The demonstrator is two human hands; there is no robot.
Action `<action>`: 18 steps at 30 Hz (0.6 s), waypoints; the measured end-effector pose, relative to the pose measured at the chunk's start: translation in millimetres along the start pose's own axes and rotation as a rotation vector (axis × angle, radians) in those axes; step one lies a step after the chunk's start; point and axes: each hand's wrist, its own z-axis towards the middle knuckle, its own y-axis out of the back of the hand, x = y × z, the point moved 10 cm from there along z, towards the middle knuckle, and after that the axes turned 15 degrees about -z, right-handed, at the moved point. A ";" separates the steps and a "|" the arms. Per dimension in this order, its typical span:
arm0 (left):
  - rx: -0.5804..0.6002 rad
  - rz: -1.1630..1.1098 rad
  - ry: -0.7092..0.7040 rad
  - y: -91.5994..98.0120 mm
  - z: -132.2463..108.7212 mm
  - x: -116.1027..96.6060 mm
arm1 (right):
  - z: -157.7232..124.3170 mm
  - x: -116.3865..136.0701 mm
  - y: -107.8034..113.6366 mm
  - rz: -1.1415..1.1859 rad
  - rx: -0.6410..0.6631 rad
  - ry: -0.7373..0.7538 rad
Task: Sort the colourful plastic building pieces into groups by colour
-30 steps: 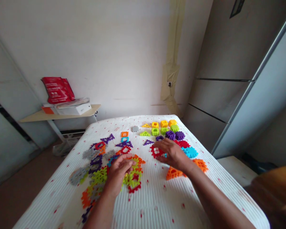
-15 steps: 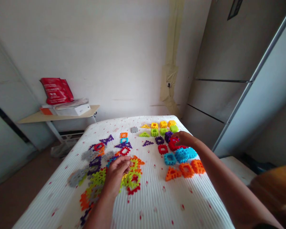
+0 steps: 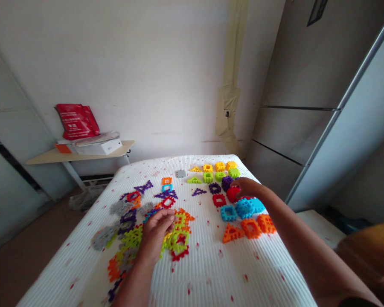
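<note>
My left hand [image 3: 160, 224] hovers over a mixed pile of plastic interlocking blocks, its fingers curled and thumb drawn in; whatever it holds, if anything, is hidden. Beneath and beside it lie lime green blocks [image 3: 179, 241], orange pieces and grey pieces [image 3: 105, 238]. On the right, my right hand [image 3: 250, 187] reaches down with fingers closed about a red block [image 3: 233, 194], partly covered by the fingers. Just behind the fingertips is a purple stack [image 3: 227, 183]. Blue blocks [image 3: 245, 208] and orange blocks [image 3: 251, 228] stand in rows nearer me.
Yellow blocks [image 3: 219, 166] and green blocks [image 3: 220, 176] line the far right of the padded white cover [image 3: 217, 273]. A lone grey square [image 3: 181, 173] lies left of them. A side table [image 3: 48, 158] carries a red bag [image 3: 77, 122]; a tall grey cabinet [image 3: 294, 85] stands right.
My right hand has shifted slightly down and toward me over the red and purple blocks. The left hand has stayed in place over the pile.
</note>
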 end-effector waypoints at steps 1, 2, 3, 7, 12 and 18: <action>-0.002 0.001 0.001 0.2 0.0 0.1 | -0.3 1.0 0.2 0.002 0.000 0.000; -0.003 0.002 0.001 0.4 0.1 0.2 | -0.5 2.1 0.2 0.005 0.002 0.000; -0.003 0.003 0.001 0.6 0.3 0.3 | -0.5 3.0 -0.1 0.008 0.005 0.000; 0.017 0.003 -0.007 -0.2 0.9 0.1 | 0.8 5.3 -2.4 0.032 0.018 0.013; 0.016 0.019 -0.008 0.4 1.1 0.3 | 2.5 5.0 -7.2 0.066 0.058 0.024; 0.008 0.028 -0.010 0.5 0.0 -0.8 | 5.9 4.3 -6.8 0.076 0.017 0.038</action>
